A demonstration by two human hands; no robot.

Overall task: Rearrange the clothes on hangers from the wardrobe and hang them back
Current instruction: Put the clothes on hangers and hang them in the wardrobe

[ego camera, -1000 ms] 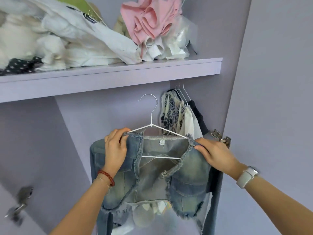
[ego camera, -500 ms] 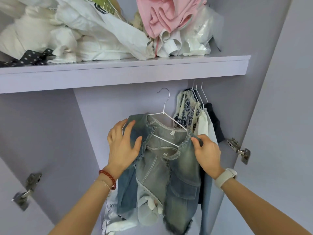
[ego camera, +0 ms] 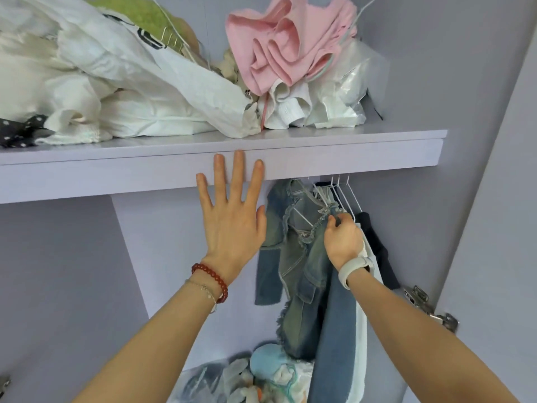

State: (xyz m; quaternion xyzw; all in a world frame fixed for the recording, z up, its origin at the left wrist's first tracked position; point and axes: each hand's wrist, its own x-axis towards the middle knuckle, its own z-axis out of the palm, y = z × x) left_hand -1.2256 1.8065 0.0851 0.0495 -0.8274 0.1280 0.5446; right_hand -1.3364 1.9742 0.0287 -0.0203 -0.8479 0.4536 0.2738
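Head view: right hand (ego camera: 344,242) pinches the denim jacket (ego camera: 293,257) under the shelf (ego camera: 348,158); left hand (ego camera: 232,216) is spread, empty. Next, release the jacket.

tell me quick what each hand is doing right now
Left hand: open, fingers spread straight, holding nothing.
Right hand: fingers curled on the frayed edge of the denim jacket.

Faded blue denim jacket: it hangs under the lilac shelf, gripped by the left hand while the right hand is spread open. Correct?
Hands are swapped. In the head view the right hand grips the faded blue denim jacket under the lilac shelf; the left hand is spread open.
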